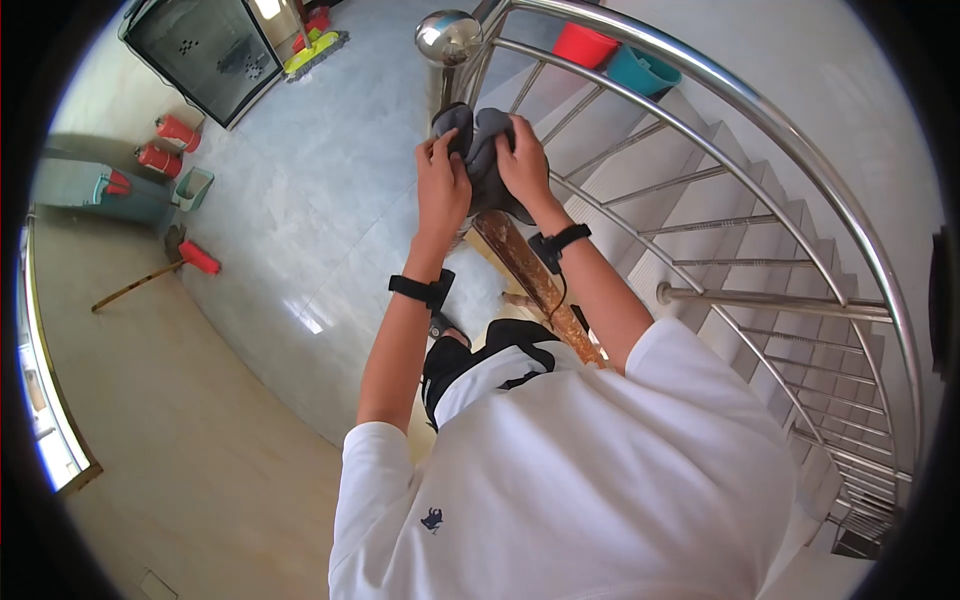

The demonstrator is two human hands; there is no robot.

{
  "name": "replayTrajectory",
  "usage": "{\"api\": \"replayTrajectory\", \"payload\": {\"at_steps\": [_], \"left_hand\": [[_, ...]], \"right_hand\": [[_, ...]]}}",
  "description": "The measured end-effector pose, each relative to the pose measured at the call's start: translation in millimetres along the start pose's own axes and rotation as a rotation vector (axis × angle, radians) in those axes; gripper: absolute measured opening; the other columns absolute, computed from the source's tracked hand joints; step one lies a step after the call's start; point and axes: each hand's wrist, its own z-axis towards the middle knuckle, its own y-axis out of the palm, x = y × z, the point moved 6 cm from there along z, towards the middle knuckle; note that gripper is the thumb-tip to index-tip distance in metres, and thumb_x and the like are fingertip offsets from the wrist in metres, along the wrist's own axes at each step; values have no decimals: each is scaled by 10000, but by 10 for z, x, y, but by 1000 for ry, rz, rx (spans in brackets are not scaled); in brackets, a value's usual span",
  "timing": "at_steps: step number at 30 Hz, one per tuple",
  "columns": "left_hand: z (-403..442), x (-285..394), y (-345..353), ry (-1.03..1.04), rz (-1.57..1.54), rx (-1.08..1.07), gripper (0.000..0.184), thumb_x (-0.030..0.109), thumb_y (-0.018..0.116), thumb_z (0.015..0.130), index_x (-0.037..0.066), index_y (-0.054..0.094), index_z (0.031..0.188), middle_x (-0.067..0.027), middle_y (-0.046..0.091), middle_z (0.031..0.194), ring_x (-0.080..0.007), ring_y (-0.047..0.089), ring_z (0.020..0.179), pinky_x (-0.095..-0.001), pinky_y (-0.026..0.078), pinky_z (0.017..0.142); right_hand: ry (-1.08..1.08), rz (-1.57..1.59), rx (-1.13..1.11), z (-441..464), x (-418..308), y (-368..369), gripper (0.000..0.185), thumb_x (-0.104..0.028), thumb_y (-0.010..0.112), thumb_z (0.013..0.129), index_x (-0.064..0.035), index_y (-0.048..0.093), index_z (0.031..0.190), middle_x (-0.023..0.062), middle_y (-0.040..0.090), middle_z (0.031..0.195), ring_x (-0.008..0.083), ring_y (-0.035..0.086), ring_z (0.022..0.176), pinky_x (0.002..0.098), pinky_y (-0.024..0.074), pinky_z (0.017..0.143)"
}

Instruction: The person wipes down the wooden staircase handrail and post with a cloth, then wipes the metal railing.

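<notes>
A bunched dark grey cloth (487, 150) is held in front of me, close to the metal newel post with a shiny ball top (448, 38). My left hand (442, 182) grips the cloth's left side with bent fingers. On the right side, my right hand (523, 168) has its fingers closed on the same cloth. The lower part of the cloth hangs between my wrists, over the top of a worn brown wooden piece (530, 270). Each wrist wears a black strap.
The curved steel railing (790, 135) runs along the stairs (700, 200) at right. Red (584, 45) and teal (642, 70) buckets stand on the steps. At left are fire extinguishers (177, 132), a small bin (192, 188), a red-headed brush (200, 257) and a yellow-green mop (314, 54).
</notes>
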Motion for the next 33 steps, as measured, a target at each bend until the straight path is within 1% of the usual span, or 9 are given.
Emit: {"api": "replayTrajectory", "payload": {"at_steps": [2, 7, 13, 16, 20, 21, 24, 29, 33], "left_hand": [[158, -199, 130, -2, -26, -98, 348, 117, 504, 1013, -27, 543, 1327, -281, 545, 1216, -456, 550, 1113, -476, 457, 960], [11, -793, 391, -489, -68, -404, 716, 551, 242, 1059, -20, 525, 1386, -378, 564, 1288, -528, 480, 1275, -509, 370, 1084], [275, -781, 319, -548, -26, -684, 842, 664, 421, 976, -105, 549, 1293, -403, 601, 1200, -497, 562, 1220, -462, 430, 1036], [451, -716, 281, -497, 48, -885, 901, 707, 502, 919, -135, 563, 1235, -398, 627, 1141, -497, 613, 1144, -443, 473, 981], [708, -662, 90, -373, 72, -1202, 728, 580, 604, 935, -126, 608, 1112, -297, 688, 870, -418, 697, 868, -442, 519, 773], [734, -611, 3, -406, 51, -1314, 567, 481, 638, 959, -86, 653, 959, -204, 651, 685, -287, 685, 679, -394, 521, 671], [967, -419, -199, -155, 39, -1368, 439, 401, 657, 953, -38, 661, 976, -193, 647, 699, -307, 649, 635, -403, 511, 647], [1910, 671, -523, 137, -124, -1272, 268, 231, 708, 897, -14, 657, 993, -186, 627, 745, -365, 599, 690, -414, 481, 662], [2586, 774, -486, 325, -83, -781, 195, 116, 690, 903, -26, 639, 1027, -190, 618, 886, -342, 594, 795, -396, 470, 724]], "right_hand": [[74, -233, -114, 89, 98, 287, 306, -253, 578, 958, -23, 605, 1158, 212, 658, 1093, 436, 621, 1037, 490, 512, 868], [415, -259, -217, 143, 465, 334, 490, -401, 508, 952, -34, 619, 1257, 238, 663, 1196, 437, 621, 1113, 480, 510, 926], [783, 188, -447, 187, 1072, 535, 436, -300, 570, 912, -11, 656, 1227, 273, 667, 1159, 433, 618, 1118, 439, 486, 977], [526, -117, -313, 308, 1036, 484, 419, -240, 615, 887, 12, 644, 1221, 253, 635, 1164, 426, 599, 1101, 431, 475, 972], [305, -167, 12, 261, 504, 278, 277, -129, 650, 892, -5, 571, 1128, 222, 584, 1051, 451, 568, 1015, 449, 469, 908], [304, -147, 1, 270, 395, 278, 263, -86, 661, 875, -13, 556, 1104, 215, 580, 1053, 445, 564, 1012, 458, 462, 901], [149, -209, 75, 323, -38, 30, 286, -11, 687, 837, -28, 537, 1081, 182, 569, 1046, 407, 558, 1004, 461, 444, 891], [17, -373, 530, 961, -825, -435, 299, 4, 680, 862, -26, 509, 1105, 200, 551, 1061, 360, 556, 998, 431, 428, 895], [449, 95, 248, 1365, -979, -112, 291, -177, 558, 996, 11, 508, 1212, 240, 585, 1058, 403, 591, 984, 429, 464, 882]]}}
